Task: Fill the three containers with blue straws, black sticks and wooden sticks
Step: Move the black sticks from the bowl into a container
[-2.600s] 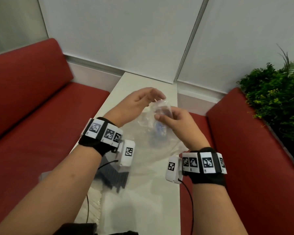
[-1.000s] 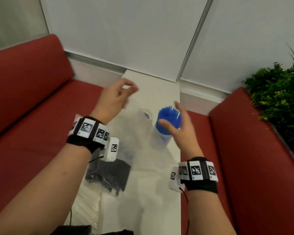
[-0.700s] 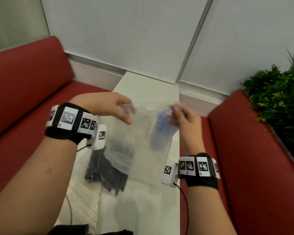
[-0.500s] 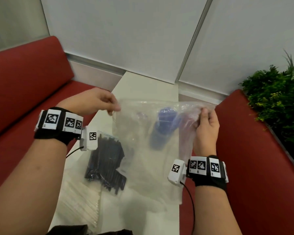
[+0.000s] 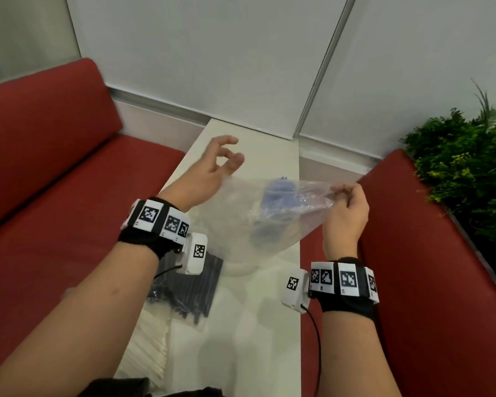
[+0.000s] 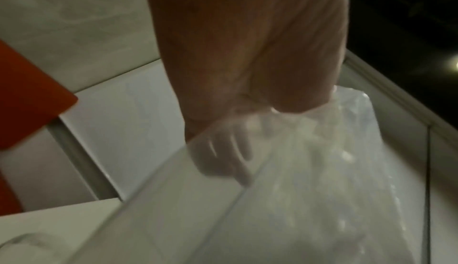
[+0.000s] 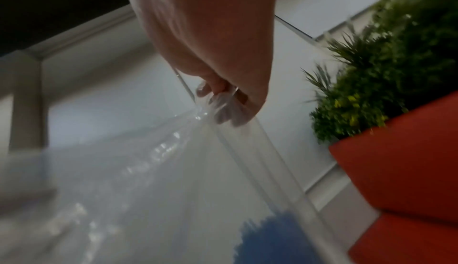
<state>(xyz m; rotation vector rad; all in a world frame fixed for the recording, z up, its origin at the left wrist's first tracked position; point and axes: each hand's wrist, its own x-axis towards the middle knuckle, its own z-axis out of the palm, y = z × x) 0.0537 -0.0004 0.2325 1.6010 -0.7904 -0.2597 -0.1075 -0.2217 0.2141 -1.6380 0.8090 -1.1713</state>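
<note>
While right hand (image 5: pixel 345 207) pinches bag (image 5: pixel 241 224) edge, left hand (image 5: pixel 209 173) seemingly free.

Narrow white table (image 5: pixel 269 147) between two red upholstered benches (image 5: pixel 55 173), its far end against pale grey wall panels (image 5: pixel 212 53); leafy green plant (image 5: pixel 464 173) behind the right-hand bench.

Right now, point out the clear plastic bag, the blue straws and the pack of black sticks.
clear plastic bag (image 5: pixel 241 224): head view, on its hanging middle panel.
blue straws (image 5: pixel 281 186): head view, on the bundle's top, seen through the bag.
pack of black sticks (image 5: pixel 195 290): head view, on the dark bundle's middle.
</note>
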